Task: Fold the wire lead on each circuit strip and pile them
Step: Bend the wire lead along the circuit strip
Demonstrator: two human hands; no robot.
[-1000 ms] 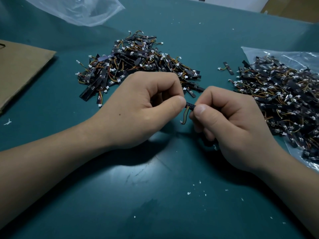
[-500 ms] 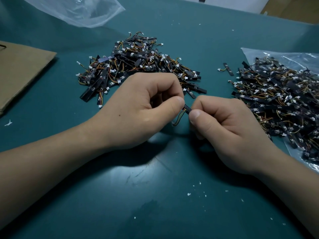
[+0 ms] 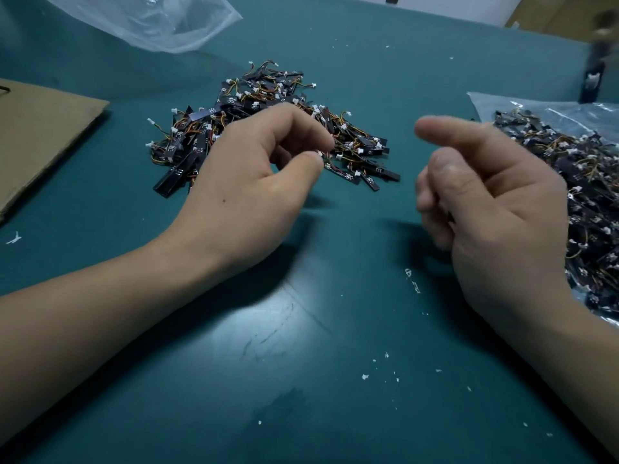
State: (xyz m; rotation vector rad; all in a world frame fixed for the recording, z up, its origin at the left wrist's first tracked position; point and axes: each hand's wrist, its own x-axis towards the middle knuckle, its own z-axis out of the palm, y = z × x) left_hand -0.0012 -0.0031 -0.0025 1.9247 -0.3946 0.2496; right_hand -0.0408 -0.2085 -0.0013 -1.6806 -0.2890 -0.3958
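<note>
Below, we see a scuffed teal table (image 3: 301, 363), cardboard (image 3: 40, 135) at left. Black strips (image 3: 365, 142) with orange leads form a central pile (image 3: 261, 95). Our left hand (image 3: 248, 195) curls at its edge, grip unclear; our right hand (image 3: 495, 209) hangs relaxed, empty.

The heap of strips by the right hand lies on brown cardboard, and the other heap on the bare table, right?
Not cardboard: in the head view the heap by the right hand lies on a clear plastic bag. The other heap does lie on the bare table.

Left hand (image 3: 248, 195) at strip pile (image 3: 258, 95); right hand (image 3: 495, 212) apart
</note>
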